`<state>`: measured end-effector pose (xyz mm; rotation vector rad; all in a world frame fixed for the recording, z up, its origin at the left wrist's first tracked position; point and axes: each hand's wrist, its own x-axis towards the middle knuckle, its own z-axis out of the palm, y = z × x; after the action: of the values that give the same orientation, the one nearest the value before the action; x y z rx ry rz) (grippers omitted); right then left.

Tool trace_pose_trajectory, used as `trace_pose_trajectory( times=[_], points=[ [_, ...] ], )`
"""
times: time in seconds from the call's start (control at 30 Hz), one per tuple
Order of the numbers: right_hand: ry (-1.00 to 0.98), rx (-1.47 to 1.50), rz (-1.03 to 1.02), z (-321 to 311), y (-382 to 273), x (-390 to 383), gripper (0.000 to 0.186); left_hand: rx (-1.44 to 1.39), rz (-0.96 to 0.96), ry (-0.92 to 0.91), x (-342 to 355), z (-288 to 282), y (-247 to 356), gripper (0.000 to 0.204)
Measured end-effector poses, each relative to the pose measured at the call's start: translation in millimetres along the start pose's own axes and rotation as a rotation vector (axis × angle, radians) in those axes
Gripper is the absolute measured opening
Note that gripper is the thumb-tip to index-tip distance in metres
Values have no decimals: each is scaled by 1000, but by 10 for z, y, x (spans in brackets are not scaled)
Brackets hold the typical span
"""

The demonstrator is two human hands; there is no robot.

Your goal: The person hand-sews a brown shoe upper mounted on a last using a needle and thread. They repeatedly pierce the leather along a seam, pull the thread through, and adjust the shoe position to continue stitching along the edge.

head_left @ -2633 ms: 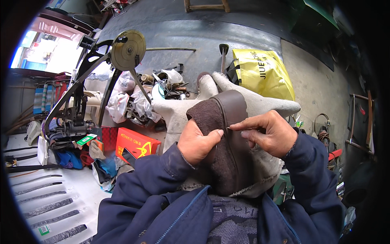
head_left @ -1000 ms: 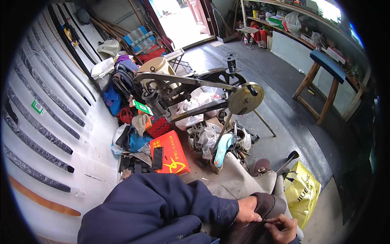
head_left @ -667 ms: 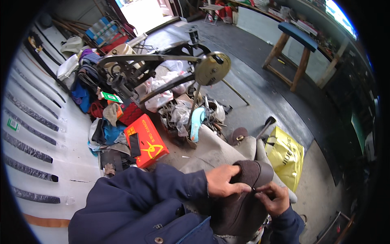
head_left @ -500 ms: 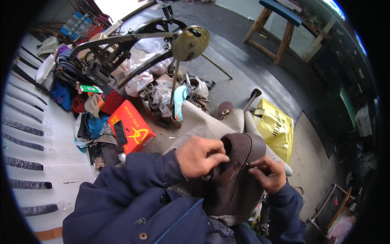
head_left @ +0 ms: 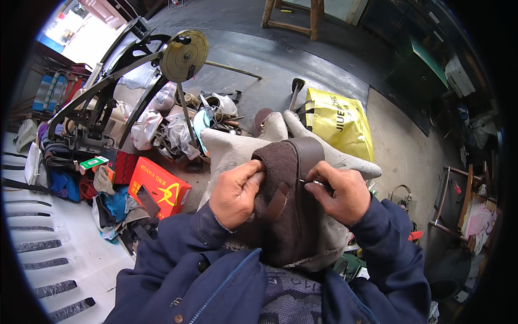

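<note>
Over a pale grey cloth (head_left: 229,143) on my lap lies a dark brown fleecy shoe (head_left: 279,164), with a smooth leather band at its far end and a small leather strap across it. My left hand (head_left: 234,194) is closed on the shoe's left edge, thumb against forefinger. On the other side, my right hand (head_left: 342,195) pinches a thin, shiny metal piece (head_left: 306,181) against the seam beside the leather band. Most of that piece is hidden by my fingers, so its kind does not show.
A hand-cranked sewing machine with a brass-coloured wheel (head_left: 185,56) stands at far left. Bags and scraps (head_left: 175,129) pile beneath it. An orange box (head_left: 157,183) with a dark phone (head_left: 147,201) lies left, a yellow bag (head_left: 340,124) beyond the cloth, a wooden stool (head_left: 291,26) farther off.
The view has swung, so most surroundings sit farther left. My left hand has shifted onto the shoe's edge, and the shoe is turned slightly. My right hand still pinches at the seam.
</note>
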<state>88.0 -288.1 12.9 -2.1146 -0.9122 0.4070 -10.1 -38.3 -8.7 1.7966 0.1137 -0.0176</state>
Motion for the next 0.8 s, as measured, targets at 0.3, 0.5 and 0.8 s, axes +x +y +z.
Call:
trace_pose_trajectory(
  times=[0.3, 0.5, 0.8],
  points=[
    [29, 33, 94, 78, -55, 29, 22, -42, 1, -166, 258, 117, -70, 36],
    [-2, 62, 75, 107, 116, 80, 42, -240, -104, -416, 386, 37, -100, 50],
    [-54, -241, 192, 17, 124, 132, 55, -173, -193, -468, 387, -32, -76, 36]
  ],
)
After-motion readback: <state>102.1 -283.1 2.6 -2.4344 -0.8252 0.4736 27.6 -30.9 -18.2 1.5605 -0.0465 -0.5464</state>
